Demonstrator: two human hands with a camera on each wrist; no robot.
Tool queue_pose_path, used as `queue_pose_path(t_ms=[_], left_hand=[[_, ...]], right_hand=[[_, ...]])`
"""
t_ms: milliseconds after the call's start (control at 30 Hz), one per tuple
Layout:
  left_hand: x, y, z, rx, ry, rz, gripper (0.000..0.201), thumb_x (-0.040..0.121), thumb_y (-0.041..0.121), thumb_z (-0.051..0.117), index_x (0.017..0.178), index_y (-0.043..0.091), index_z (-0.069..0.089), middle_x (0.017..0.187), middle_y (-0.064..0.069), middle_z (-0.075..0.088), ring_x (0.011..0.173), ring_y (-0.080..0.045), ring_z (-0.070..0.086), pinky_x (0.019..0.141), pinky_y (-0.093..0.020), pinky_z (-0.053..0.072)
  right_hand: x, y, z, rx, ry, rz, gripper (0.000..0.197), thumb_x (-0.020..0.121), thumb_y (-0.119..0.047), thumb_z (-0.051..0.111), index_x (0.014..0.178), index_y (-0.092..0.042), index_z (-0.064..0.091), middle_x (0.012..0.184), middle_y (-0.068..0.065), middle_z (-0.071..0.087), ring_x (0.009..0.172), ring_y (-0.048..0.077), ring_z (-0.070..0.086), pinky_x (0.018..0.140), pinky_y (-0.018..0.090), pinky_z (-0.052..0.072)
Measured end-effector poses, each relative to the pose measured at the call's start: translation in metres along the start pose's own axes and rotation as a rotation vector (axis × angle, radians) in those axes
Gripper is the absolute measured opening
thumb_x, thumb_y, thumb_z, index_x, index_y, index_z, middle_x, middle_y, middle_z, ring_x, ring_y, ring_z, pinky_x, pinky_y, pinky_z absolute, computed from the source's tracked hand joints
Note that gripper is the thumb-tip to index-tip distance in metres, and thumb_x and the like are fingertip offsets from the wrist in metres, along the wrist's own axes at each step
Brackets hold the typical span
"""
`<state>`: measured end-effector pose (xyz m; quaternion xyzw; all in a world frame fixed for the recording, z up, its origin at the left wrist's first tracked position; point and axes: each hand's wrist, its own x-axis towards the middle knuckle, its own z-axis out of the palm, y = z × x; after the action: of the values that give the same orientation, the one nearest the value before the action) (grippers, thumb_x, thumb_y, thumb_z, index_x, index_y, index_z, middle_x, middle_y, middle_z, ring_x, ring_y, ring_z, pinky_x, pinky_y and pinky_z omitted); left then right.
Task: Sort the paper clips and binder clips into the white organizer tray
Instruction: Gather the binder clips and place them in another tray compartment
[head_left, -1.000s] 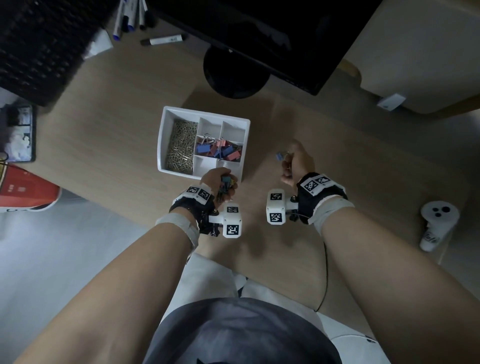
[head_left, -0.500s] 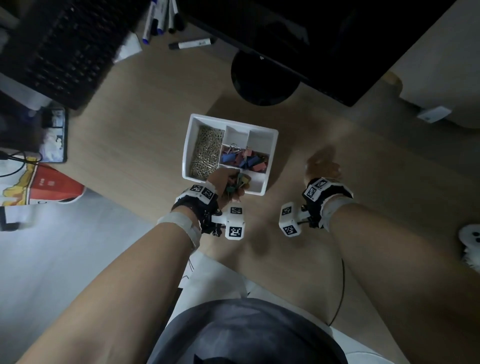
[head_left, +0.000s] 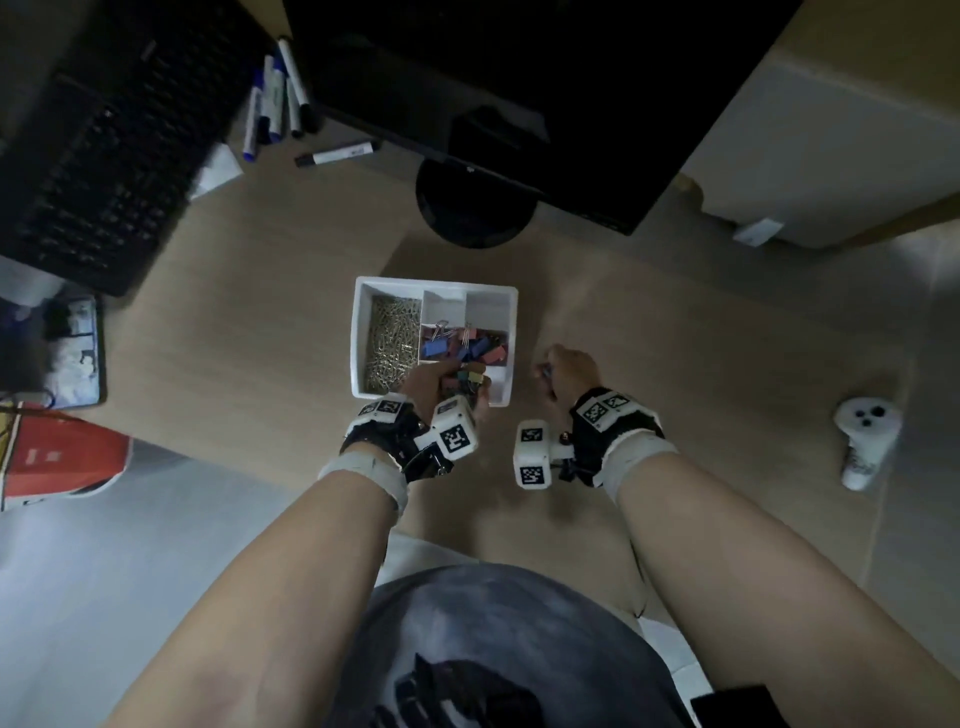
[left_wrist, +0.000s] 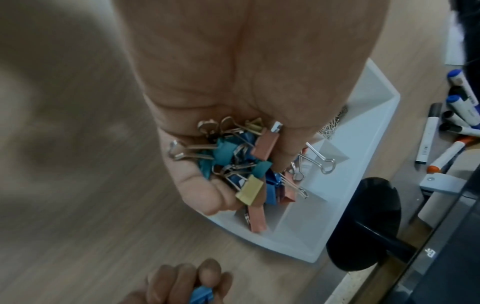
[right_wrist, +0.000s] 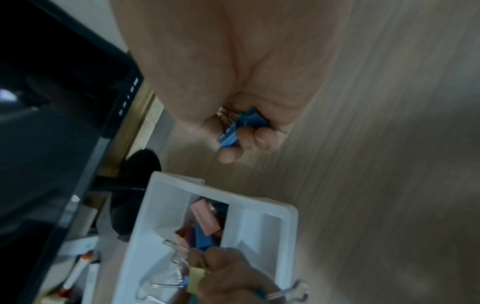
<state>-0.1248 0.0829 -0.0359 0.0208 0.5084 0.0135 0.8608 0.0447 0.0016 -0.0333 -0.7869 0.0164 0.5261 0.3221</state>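
The white organizer tray (head_left: 435, 283) stands mid-desk, with silver paper clips (head_left: 390, 343) filling its left compartment and coloured binder clips (head_left: 467, 347) in a middle one. My left hand (head_left: 441, 384) hovers over the tray's near edge, fingers curled round a bunch of binder clips (left_wrist: 233, 162) in teal, pink, yellow and blue. The tray (left_wrist: 345, 207) lies just beyond them. My right hand (head_left: 569, 371) is to the right of the tray above the desk, gripping blue binder clips (right_wrist: 236, 127). The tray (right_wrist: 283, 218) shows below it in the right wrist view.
A black monitor stand (head_left: 475, 208) sits behind the tray under the screen. Markers (head_left: 275, 98) and a keyboard (head_left: 98, 150) lie at the back left. A white controller (head_left: 865, 441) rests at the right. The red box (head_left: 62, 457) is at the left edge.
My left hand has moved forward over the tray's near compartments with its bunch of clips. The right hand has shifted a little toward the tray, still gripping its clips.
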Motion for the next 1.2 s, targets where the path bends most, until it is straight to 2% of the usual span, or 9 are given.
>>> queue_pose_path(t_ms=[233, 367, 467, 667, 833, 900, 967, 1067, 1200], left_hand=[[-0.02, -0.011, 0.005, -0.069, -0.078, -0.085, 0.038, 0.101, 0.027, 0.025, 0.083, 0.01, 0.054, 0.07, -0.011, 0.064, 0.053, -0.021, 0.063, 0.049, -0.024, 0.053], [-0.031, -0.014, 0.007, -0.056, -0.031, 0.027, 0.025, 0.098, 0.021, 0.035, 0.087, 0.01, 0.053, 0.062, -0.007, 0.063, 0.05, -0.016, 0.061, 0.043, -0.021, 0.049], [-0.044, -0.018, 0.005, -0.127, -0.068, 0.042, 0.019, 0.09, 0.019, 0.041, 0.077, 0.013, 0.054, 0.058, 0.001, 0.057, 0.046, -0.014, 0.058, 0.04, -0.019, 0.048], [-0.054, -0.021, -0.015, -0.186, -0.057, 0.065, 0.037, 0.094, 0.027, 0.037, 0.065, 0.013, 0.055, 0.059, 0.002, 0.052, 0.047, -0.013, 0.054, 0.042, -0.019, 0.046], [-0.06, -0.009, -0.019, -0.166, 0.014, 0.088, 0.036, 0.096, 0.027, 0.035, 0.072, 0.009, 0.056, 0.061, -0.003, 0.055, 0.044, -0.017, 0.053, 0.041, -0.02, 0.046], [-0.059, -0.001, -0.02, -0.121, 0.035, 0.093, 0.038, 0.099, 0.026, 0.031, 0.074, 0.008, 0.053, 0.059, -0.004, 0.055, 0.043, -0.016, 0.054, 0.041, -0.019, 0.046], [-0.056, 0.009, -0.018, -0.027, 0.12, 0.099, 0.042, 0.101, 0.025, 0.028, 0.072, 0.008, 0.052, 0.053, -0.004, 0.056, 0.042, -0.015, 0.055, 0.041, -0.017, 0.046], [-0.047, 0.02, -0.014, -0.005, 0.132, 0.099, 0.027, 0.1, 0.022, 0.037, 0.08, 0.011, 0.052, 0.048, 0.0, 0.063, 0.042, -0.013, 0.062, 0.044, -0.017, 0.05], [-0.038, 0.022, -0.004, 0.052, 0.066, 0.019, 0.031, 0.098, 0.026, 0.039, 0.079, 0.006, 0.053, 0.059, -0.005, 0.061, 0.049, -0.017, 0.059, 0.051, -0.02, 0.051]], right_hand=[[-0.044, -0.001, 0.008, 0.494, -0.147, 0.133, 0.034, 0.103, -0.02, 0.047, 0.072, -0.009, 0.054, 0.065, 0.009, 0.05, 0.049, 0.019, 0.051, 0.051, 0.025, 0.041], [-0.055, 0.012, 0.01, 0.485, -0.146, 0.159, 0.028, 0.102, -0.012, 0.047, 0.076, -0.006, 0.054, 0.065, 0.01, 0.051, 0.049, 0.018, 0.049, 0.047, 0.024, 0.044], [-0.053, 0.025, 0.011, 0.526, -0.127, 0.2, 0.027, 0.101, -0.009, 0.048, 0.077, 0.0, 0.057, 0.068, 0.013, 0.054, 0.057, 0.022, 0.05, 0.056, 0.031, 0.052], [-0.057, 0.035, 0.03, 0.639, -0.154, 0.23, 0.027, 0.103, -0.009, 0.047, 0.079, 0.001, 0.055, 0.072, 0.012, 0.049, 0.062, 0.021, 0.049, 0.069, 0.035, 0.052], [-0.061, 0.023, 0.035, 0.502, -0.203, 0.175, 0.017, 0.097, -0.012, 0.055, 0.084, -0.001, 0.057, 0.075, 0.014, 0.053, 0.058, 0.025, 0.05, 0.054, 0.03, 0.047], [-0.06, 0.018, 0.036, 0.441, -0.216, 0.154, 0.015, 0.095, -0.007, 0.053, 0.1, 0.004, 0.062, 0.093, 0.019, 0.067, 0.078, 0.036, 0.067, 0.065, 0.034, 0.057], [-0.057, 0.015, 0.038, 0.409, -0.205, 0.152, 0.013, 0.093, 0.002, 0.051, 0.094, 0.006, 0.064, 0.105, 0.025, 0.07, 0.096, 0.04, 0.069, 0.082, 0.042, 0.056], [-0.061, 0.016, 0.041, 0.319, -0.181, 0.167, 0.014, 0.096, -0.005, 0.053, 0.084, -0.007, 0.06, 0.085, 0.011, 0.067, 0.066, 0.019, 0.071, 0.066, 0.03, 0.059], [-0.06, 0.023, 0.042, 0.372, -0.219, 0.191, 0.018, 0.1, -0.017, 0.052, 0.109, -0.004, 0.061, 0.12, 0.019, 0.065, 0.114, 0.036, 0.065, 0.106, 0.051, 0.047]])
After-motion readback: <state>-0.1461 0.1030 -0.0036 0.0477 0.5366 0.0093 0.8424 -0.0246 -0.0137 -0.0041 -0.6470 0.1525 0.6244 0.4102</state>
